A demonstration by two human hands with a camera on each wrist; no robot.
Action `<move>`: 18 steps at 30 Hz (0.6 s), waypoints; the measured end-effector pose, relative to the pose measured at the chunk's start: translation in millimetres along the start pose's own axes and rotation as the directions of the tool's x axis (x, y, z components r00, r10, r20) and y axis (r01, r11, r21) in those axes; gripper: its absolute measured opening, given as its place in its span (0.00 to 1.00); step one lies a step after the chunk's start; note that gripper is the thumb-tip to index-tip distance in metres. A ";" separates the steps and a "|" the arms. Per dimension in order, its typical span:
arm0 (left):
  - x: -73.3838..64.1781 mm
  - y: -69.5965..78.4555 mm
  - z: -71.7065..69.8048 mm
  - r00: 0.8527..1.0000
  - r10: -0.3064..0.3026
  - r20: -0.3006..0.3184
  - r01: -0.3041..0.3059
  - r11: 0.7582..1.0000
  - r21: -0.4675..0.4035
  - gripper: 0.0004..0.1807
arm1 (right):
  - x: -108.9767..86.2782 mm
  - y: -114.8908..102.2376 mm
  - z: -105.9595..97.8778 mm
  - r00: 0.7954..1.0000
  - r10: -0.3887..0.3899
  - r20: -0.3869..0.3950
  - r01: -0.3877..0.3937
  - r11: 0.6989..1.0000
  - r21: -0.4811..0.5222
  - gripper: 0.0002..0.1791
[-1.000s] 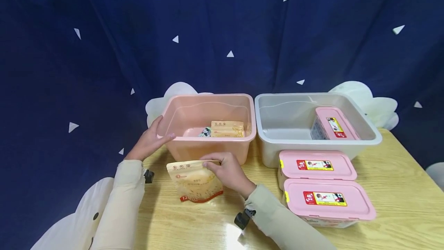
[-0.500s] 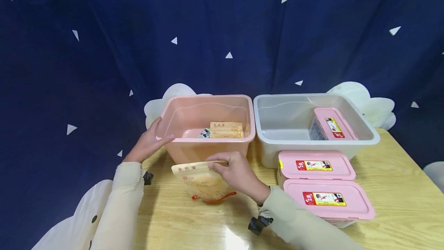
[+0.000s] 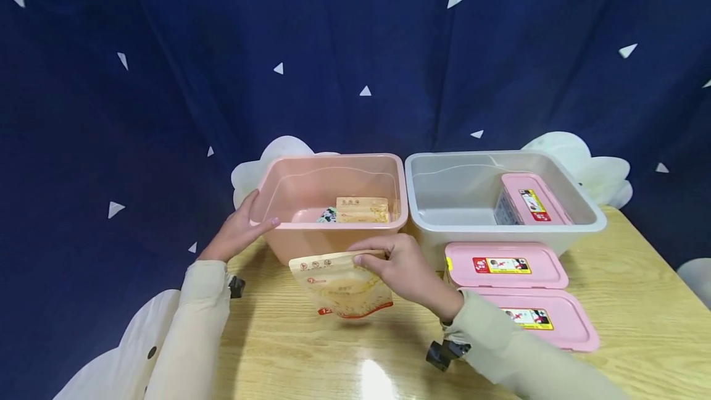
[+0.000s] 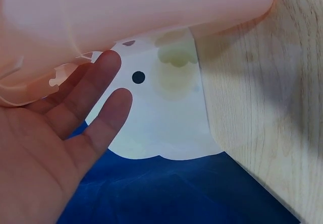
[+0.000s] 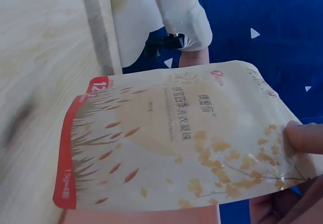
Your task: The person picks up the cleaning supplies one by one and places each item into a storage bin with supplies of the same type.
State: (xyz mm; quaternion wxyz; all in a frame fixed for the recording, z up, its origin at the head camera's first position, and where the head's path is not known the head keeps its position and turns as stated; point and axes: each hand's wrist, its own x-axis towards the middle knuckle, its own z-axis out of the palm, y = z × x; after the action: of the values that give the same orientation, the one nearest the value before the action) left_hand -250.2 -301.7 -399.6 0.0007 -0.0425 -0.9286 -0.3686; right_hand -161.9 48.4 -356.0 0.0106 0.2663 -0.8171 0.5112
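Note:
In the head view, a cream stand-up laundry pod pouch [image 3: 341,292] with a red lower band hangs from my right hand [image 3: 408,269], which pinches its top right corner. The pouch is tilted, in front of the pink bin [image 3: 311,241] and above the table. My left hand [image 3: 237,228] rests at that bin's front left corner, thumb spread from the fingers; in the left wrist view the fingers [image 4: 83,95] lie extended against its outer wall. Inside the bin lie a similar cream pouch [image 3: 362,210] and a black-and-white patterned item [image 3: 328,215], partly hidden by the front wall.
A whitish-grey bin [image 3: 455,187] stands beside the pink one, with a pink-lidded box [image 3: 534,199] inside at its right. Two more pink-lidded boxes, a rear one [image 3: 505,265] and a front one [image 3: 574,326], stand before it. The right forearm partly covers the front box.
My right hand has moved to the right and slightly upward with the pouch. The left hand stays at the pink bin. The right sleeve now covers part of the front pink-lidded box.

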 end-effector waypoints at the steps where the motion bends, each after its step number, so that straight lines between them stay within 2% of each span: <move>1: -0.1 -0.3 -0.4 1.000 0.000 -0.002 0.000 1.000 0.000 0.54 | -0.2 -0.3 -2.6 1.000 -0.006 -0.001 0.006 1.000 -0.007 0.09; 9: 0.9 -1.9 -0.5 1.000 0.007 -0.009 -0.007 1.000 0.006 0.55 | 3.8 -8.4 -27.2 0.999 -0.045 0.007 0.046 0.998 -0.041 0.09; 18: 2.2 -3.0 -0.9 1.000 -0.021 -0.003 0.021 0.999 0.024 0.56 | 10.6 -13.7 -40.6 0.999 -0.047 0.021 0.047 0.999 0.011 0.09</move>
State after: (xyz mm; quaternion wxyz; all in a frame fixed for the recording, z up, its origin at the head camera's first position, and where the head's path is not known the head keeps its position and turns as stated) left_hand -252.7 -304.3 -401.0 -0.0015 -0.0323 -0.9334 -0.3574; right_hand -175.3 73.4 -322.2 0.0125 0.2911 -0.8080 0.5121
